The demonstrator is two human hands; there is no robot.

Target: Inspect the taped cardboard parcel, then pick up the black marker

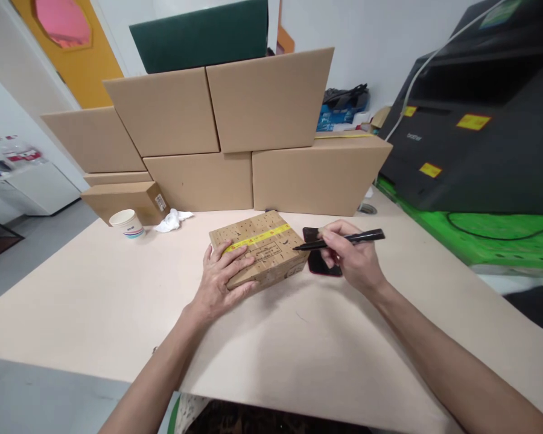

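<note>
A small cardboard box (271, 260) with yellow tape (257, 238) across its top lies in the middle of the table. Small dark marks and a printed frame cover its upper face. My left hand (221, 274) holds the box at its left end, fingers across the top and thumb along the front side. In my right hand (350, 256) is a black marker pen (366, 235), pinched between thumb and fingers. Its tip points left, at the right part of the box top; whether it touches I cannot tell. Behind that hand lies a dark phone-like object (322, 266), partly hidden.
Large cardboard boxes (271, 102) are stacked along the table's back, a dark green box (203, 36) on top. A paper cup (127, 223) and crumpled tissue (172, 220) sit at the left. A black printer (470, 132) stands at the right on a green surface (434, 226).
</note>
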